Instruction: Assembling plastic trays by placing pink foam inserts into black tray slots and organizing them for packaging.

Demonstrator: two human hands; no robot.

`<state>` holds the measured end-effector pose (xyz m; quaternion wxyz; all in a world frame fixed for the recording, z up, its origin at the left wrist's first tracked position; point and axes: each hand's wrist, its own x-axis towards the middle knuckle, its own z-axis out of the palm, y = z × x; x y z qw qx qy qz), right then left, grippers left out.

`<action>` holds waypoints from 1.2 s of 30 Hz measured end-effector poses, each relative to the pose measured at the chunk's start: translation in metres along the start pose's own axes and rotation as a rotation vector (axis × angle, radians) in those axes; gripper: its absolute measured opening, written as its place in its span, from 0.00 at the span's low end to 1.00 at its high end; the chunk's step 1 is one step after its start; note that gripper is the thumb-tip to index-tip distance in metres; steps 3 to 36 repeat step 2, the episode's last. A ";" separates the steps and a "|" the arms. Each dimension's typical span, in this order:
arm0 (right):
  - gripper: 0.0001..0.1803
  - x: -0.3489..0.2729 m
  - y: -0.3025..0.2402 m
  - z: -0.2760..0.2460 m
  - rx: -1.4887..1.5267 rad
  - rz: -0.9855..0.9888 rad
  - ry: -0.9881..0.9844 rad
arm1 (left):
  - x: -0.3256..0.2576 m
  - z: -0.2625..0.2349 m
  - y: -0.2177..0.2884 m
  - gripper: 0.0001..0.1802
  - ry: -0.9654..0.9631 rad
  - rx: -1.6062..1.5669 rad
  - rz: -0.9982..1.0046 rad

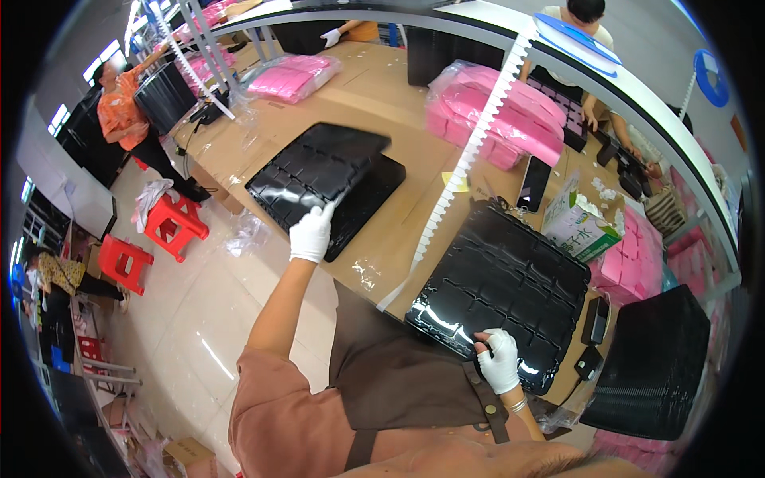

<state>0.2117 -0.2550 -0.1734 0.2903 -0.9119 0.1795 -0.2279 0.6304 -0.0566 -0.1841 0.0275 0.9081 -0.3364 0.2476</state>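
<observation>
My left hand (311, 232), in a white glove with bare fingertips, grips the near edge of a thin black molded plastic tray (307, 163). That tray is tilted, its right side raised above another black tray (368, 209) on the cardboard-covered table. To the right lie black molded trays (510, 279), the top one showing rows of shallow compartments and bright glare. At their near edge rests my right hand (500, 361), also gloved, with its fingers curled in. Whether anything is pinched between those fingers is hidden.
A white toothed strip (470, 151) slants down between the two work spots. Pink wrapped bundles (498, 111), a phone (534, 183) and a green-white carton (583, 219) stand beyond. A tall stack of black trays (649, 362) is at right. Red stools (175, 227) stand left; other people work nearby.
</observation>
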 end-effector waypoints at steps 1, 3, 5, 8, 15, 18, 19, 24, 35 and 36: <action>0.12 0.000 -0.001 0.000 -0.001 0.005 -0.007 | -0.007 0.019 0.004 0.17 -0.090 0.008 0.056; 0.12 0.000 -0.004 0.000 -0.002 0.013 -0.016 | -0.011 0.027 0.015 0.19 -0.278 -0.087 0.021; 0.12 0.000 -0.004 0.000 -0.002 0.013 -0.016 | -0.011 0.027 0.015 0.19 -0.278 -0.087 0.021; 0.12 0.000 -0.004 0.000 -0.002 0.013 -0.016 | -0.011 0.027 0.015 0.19 -0.278 -0.087 0.021; 0.12 0.000 -0.004 0.000 -0.002 0.013 -0.016 | -0.011 0.027 0.015 0.19 -0.278 -0.087 0.021; 0.12 0.000 -0.004 0.000 -0.002 0.013 -0.016 | -0.011 0.027 0.015 0.19 -0.278 -0.087 0.021; 0.12 0.000 -0.004 0.000 -0.002 0.013 -0.016 | -0.011 0.027 0.015 0.19 -0.278 -0.087 0.021; 0.12 0.000 -0.004 0.000 -0.002 0.013 -0.016 | -0.011 0.027 0.015 0.19 -0.278 -0.087 0.021; 0.12 0.000 -0.004 0.000 -0.002 0.013 -0.016 | -0.011 0.027 0.015 0.19 -0.278 -0.087 0.021; 0.12 0.000 -0.004 0.000 -0.002 0.013 -0.016 | -0.011 0.027 0.015 0.19 -0.278 -0.087 0.021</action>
